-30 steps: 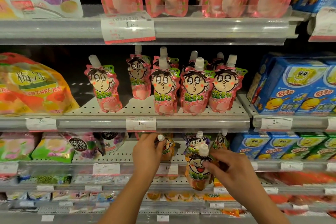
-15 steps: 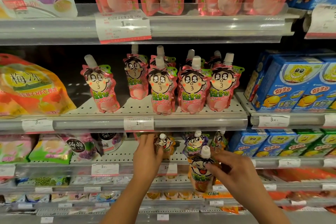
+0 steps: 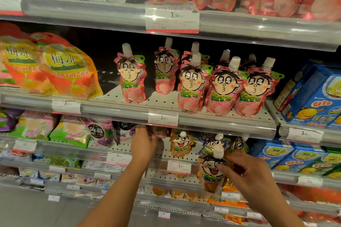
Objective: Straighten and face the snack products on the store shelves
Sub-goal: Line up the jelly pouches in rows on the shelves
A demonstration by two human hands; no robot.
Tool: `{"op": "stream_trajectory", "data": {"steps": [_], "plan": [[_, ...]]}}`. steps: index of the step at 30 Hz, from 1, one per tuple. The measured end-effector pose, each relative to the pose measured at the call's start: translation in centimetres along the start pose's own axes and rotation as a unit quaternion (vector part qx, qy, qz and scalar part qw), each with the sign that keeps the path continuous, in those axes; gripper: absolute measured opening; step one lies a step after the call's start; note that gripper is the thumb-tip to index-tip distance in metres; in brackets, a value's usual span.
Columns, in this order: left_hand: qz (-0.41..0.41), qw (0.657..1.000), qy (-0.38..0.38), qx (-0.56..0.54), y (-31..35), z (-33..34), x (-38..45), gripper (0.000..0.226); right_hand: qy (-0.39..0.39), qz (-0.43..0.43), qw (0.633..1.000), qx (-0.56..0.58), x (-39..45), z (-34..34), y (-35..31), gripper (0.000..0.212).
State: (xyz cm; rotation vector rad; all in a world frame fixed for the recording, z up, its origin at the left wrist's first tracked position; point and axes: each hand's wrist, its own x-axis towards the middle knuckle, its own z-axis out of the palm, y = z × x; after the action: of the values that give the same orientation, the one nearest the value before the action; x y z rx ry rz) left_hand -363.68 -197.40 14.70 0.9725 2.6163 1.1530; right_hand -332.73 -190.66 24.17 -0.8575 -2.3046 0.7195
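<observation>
Left hand (image 3: 143, 146) reached deeper, grip unclear; right hand (image 3: 248, 175) pinches upright orange pouch (image 3: 212, 173), facing outward.

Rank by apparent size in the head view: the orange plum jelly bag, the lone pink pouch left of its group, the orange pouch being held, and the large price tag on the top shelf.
1. Orange plum jelly bag.
2. Large price tag.
3. Lone pink pouch and held orange pouch: similar; the held one is nearer, so unsure.
</observation>
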Motion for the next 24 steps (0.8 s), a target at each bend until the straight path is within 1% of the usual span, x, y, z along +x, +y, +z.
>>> {"op": "stream_trajectory", "data": {"steps": [2,5,7,9,12,15,17,22,24], "plan": [[-0.009,1.000,-0.017,-0.001,0.5,-0.1,0.9,0.018,0.004,0.000,1.000,0.004,0.1,-0.1,-0.4,0.046],[-0.017,0.999,-0.029,-0.025,1.4,-0.3,1.6,0.010,0.014,-0.005,1.000,0.001,0.3,-0.3,-0.7,0.056],[-0.023,0.998,-0.034,-0.044,1.6,-0.1,2.0,0.003,0.015,-0.013,1.000,-0.003,0.4,-0.3,-0.8,0.051],[-0.034,0.998,-0.039,-0.036,1.4,0.1,2.4,0.012,0.015,-0.013,1.000,-0.007,0.5,-0.3,-1.0,0.048],[-0.038,0.998,-0.039,-0.015,0.6,0.5,3.0,0.011,0.012,-0.007,1.000,-0.012,0.4,-0.2,-0.9,0.051],[-0.016,1.000,-0.023,0.010,-0.2,0.4,3.3,0.018,0.010,-0.007,1.000,-0.019,0.4,0.1,-0.9,0.049],[0.002,1.000,-0.017,0.007,-0.7,0.0,3.0,0.014,0.009,-0.014,1.000,-0.020,0.5,0.3,-0.8,0.048],[0.055,0.998,0.015,0.013,-1.8,-1.5,0.8,0.011,0.002,-0.028,0.999,-0.023,0.9,0.7,-2.0,0.034],[0.071,0.997,0.032,-0.014,-2.2,-2.6,-1.0,0.005,-0.005,-0.021,1.000,-0.007,1.2,1.1,-2.7,0.019]]}}
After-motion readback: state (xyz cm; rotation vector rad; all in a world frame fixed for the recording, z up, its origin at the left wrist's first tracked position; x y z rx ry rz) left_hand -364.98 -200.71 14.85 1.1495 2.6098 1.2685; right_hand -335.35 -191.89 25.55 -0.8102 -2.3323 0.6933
